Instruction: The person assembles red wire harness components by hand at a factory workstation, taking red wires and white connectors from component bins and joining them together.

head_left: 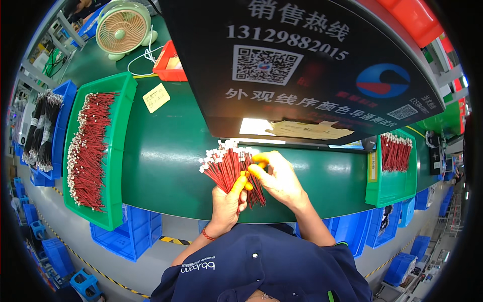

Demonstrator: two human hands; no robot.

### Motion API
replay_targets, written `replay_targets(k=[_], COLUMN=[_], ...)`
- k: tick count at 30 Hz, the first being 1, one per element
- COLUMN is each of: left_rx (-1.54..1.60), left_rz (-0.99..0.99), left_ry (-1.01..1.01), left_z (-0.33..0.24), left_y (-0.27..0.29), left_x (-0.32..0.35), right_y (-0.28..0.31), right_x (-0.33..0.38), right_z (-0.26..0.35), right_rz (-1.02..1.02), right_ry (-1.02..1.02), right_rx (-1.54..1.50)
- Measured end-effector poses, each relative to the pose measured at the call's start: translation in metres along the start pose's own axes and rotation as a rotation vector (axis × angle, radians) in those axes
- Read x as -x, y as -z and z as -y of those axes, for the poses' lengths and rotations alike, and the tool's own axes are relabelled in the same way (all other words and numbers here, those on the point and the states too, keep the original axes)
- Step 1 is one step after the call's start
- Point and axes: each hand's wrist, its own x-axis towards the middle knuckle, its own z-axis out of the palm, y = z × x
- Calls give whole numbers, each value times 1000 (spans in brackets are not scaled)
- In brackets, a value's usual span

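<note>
My left hand [229,204] is closed around a bundle of thin red wires [227,168] with white connectors fanned out at the top. Yellow finger cots cover its thumb and a finger. Against the right side of the bundle, my right hand [279,178], also in yellow finger cots, pinches some of the wires near their connector ends. Both hands are just above the green table, close to its front edge. Exactly how many wires the right fingers grip is hidden.
A green bin [121,166] heaped with red wires stands left, and another green bin [392,189] right. A large black machine [312,75] overhangs the table [166,176]. Behind are a fan [121,31], a red box [171,63] and a paper note [156,98]. Blue crates [128,234] sit below.
</note>
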Motion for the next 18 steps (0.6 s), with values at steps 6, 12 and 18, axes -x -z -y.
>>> replay_targets(k=[6, 12, 18], left_rx=[-117, -122, -58], left_rz=[18, 20, -12], left_ry=[-28, -47, -42], left_z=[-1, -3, -1], left_y=[-1, 8, 3], left_x=[-1, -2, -3], right_y=[0, 4, -4], right_x=[-11, -22, -11], right_z=[-5, -9, 2], right_rz=[71, 98, 121], right_ry=[-422, -506, -327], right_rx=[-610, -836, -296])
